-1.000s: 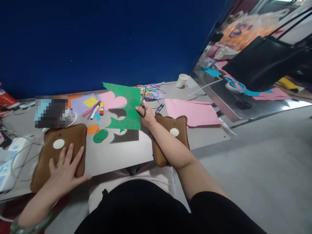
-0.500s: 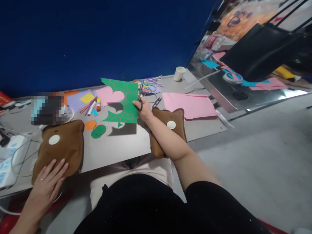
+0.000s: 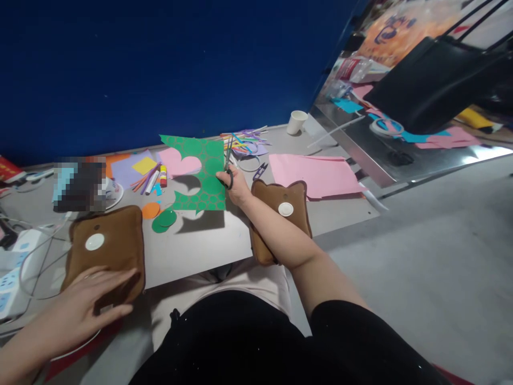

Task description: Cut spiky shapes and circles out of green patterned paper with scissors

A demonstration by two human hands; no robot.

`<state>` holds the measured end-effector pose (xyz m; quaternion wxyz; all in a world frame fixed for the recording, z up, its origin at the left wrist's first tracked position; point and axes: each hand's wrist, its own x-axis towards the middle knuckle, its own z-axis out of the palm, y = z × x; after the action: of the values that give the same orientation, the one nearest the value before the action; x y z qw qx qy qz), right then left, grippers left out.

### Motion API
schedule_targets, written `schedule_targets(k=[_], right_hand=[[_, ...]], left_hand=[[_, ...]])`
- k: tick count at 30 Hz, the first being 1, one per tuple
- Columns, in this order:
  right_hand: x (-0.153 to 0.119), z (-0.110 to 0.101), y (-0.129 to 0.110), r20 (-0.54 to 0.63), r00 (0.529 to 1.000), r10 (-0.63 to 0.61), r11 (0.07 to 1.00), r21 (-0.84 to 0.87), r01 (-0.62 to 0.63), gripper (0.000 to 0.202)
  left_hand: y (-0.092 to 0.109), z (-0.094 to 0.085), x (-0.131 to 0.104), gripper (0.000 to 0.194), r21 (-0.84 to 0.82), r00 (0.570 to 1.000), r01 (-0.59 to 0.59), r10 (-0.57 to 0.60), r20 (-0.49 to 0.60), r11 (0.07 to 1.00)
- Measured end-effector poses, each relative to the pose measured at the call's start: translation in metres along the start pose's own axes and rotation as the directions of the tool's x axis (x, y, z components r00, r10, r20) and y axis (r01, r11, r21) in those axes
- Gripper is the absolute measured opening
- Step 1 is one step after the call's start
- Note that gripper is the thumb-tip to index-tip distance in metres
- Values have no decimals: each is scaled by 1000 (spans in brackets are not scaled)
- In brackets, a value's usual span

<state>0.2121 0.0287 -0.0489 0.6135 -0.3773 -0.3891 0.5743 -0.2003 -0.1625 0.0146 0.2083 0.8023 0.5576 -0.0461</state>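
My right hand (image 3: 237, 184) grips black-handled scissors (image 3: 228, 156), blades pointing away from me, along with the right edge of a green patterned paper sheet (image 3: 212, 174). The sheet has cut-out notches on its left side and is held above the table, casting a shadow. My left hand (image 3: 90, 297) is open, fingers extended, over the lower part of a brown plush hot-water bag (image 3: 120, 235) with a white round cap; whether it touches the bag I cannot tell. A second brown bag (image 3: 297, 222) lies under my right forearm. Green paper circles (image 3: 165, 220) and an orange circle (image 3: 151, 210) lie nearby.
Pink sheets (image 3: 316, 174), a small purple thread snipper (image 3: 260, 171), a white paper cup (image 3: 297, 122), markers (image 3: 152, 181) and a glue stick (image 3: 163, 175) are on the table. A power strip (image 3: 24, 256) with cables sits left. A metal table (image 3: 380, 160) adjoins at right.
My left hand has lifted from lying flat on the left bag and swung rightward, thumb spread apart. The right hand still holds the scissors and green sheet, which has shifted slightly. The view moved a little.
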Motion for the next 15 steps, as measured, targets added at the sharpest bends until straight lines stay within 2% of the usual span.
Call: schedule_targets(k=[3,5,7,9,11,13,15], right_hand=[[-6,7,2,13,999,32,999,26,-33,50],[-9,11,3,53,996,70,996,43,-72,50],[-11,14,4,74,994,82,995,53,-86,52],[-11,16,4,71,995,69,995,69,-74,54],[-11,17,4,59,997,49,995,86,-54,55],[-12,18,4,57,998,35,995,93,-40,57],[-14,19,4,71,997,30,996,78,-36,57]], left_hand=[[60,-20,53,61,-145,982,-148,163,96,978],[96,-22,93,73,-228,960,-205,241,144,952],[122,-17,128,80,-292,950,-210,265,163,933],[137,-12,154,81,-369,939,-214,294,177,904],[142,-7,169,70,-480,943,-168,282,177,861],[140,-4,176,63,-589,982,-46,144,121,807],[134,1,181,67,-683,997,81,-51,64,726]])
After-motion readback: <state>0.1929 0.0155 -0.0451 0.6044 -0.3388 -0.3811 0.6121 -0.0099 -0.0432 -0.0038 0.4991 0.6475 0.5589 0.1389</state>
